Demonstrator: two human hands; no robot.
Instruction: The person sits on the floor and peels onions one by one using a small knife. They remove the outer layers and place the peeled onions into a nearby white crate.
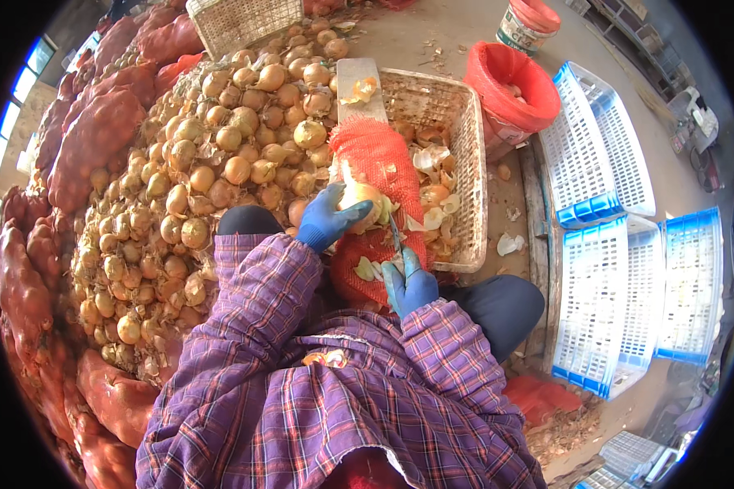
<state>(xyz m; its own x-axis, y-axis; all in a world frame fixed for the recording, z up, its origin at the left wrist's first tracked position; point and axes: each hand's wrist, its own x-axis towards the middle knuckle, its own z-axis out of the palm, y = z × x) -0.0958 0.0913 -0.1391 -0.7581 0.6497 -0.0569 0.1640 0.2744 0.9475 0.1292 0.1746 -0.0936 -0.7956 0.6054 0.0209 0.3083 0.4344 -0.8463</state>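
My left hand, in a blue glove, holds a large, partly peeled onion over a board covered with red mesh. In my right hand, also gloved in blue, is a small knife; its blade points away from me and meets the onion's right side, where pale green layers show. Pieces of onion peel lie on the mesh just left of my right hand. Onion skins fill part of the plastic crate beside the mesh. A big heap of unpeeled onions spreads out at the left.
Full red mesh sacks line the far left. A pale crate stands behind the heap. At the right are a red-mesh-lined bucket, a second bucket, wooden planks and several white-and-blue plastic crates.
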